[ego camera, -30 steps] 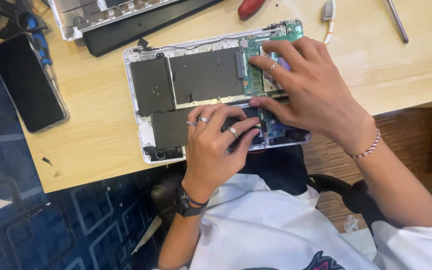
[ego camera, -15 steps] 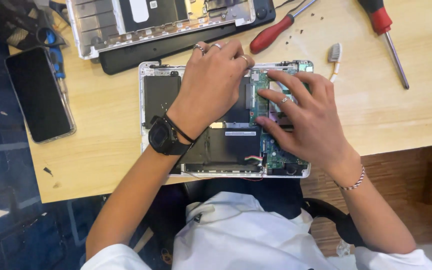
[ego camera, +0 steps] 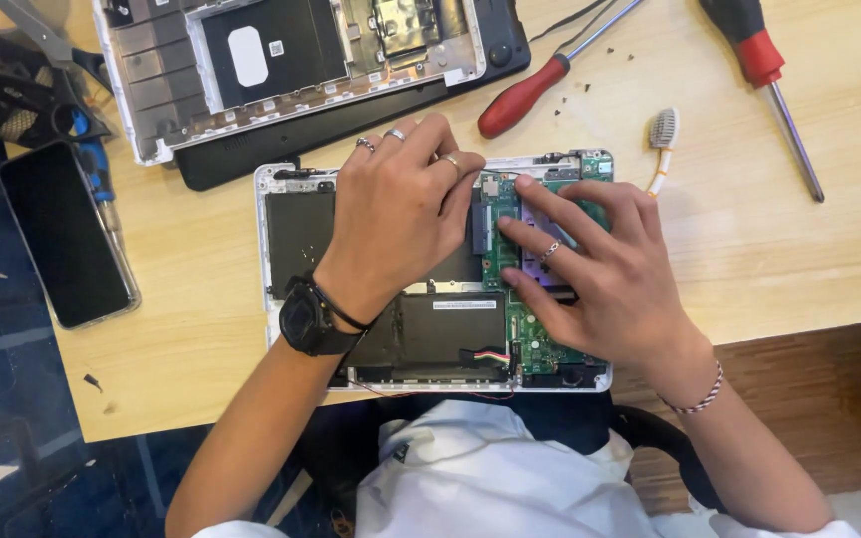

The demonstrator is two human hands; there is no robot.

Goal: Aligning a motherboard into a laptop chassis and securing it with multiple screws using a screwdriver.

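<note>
A person works with both bare hands inside an opened laptop base [ego camera: 291,239] lying at the near edge of a light wooden table [ego camera: 849,249], its cover off and its innards facing up. The left hand [ego camera: 401,214], with rings on 3 fingers and a black watch at the wrist, lies palm-down across the upper middle of the case, fingers curled together and pressing near the top edge of the green circuit board [ego camera: 535,344]; whether it pinches anything beneath cannot be told. The right hand [ego camera: 600,274], a beaded bracelet at its wrist, rests on the board's upper part with fingers spread flat, pushing down rather than gripping. The black battery pack [ego camera: 445,329] sits just left of the board, its coloured wires showing at the lower corner. Behind the base lies a second, stripped laptop shell [ego camera: 281,60]; 2 red-handled screwdrivers [ego camera: 525,95] [ego camera: 759,60], a small brush [ego camera: 662,130] and loose screws are near, and a dark phone [ego camera: 62,234] lies well to the left. The work appears to be at the stage of seating or freeing a part on the board; the next move would seem to call for light, even finger pressure, clear of the battery wires.
</note>
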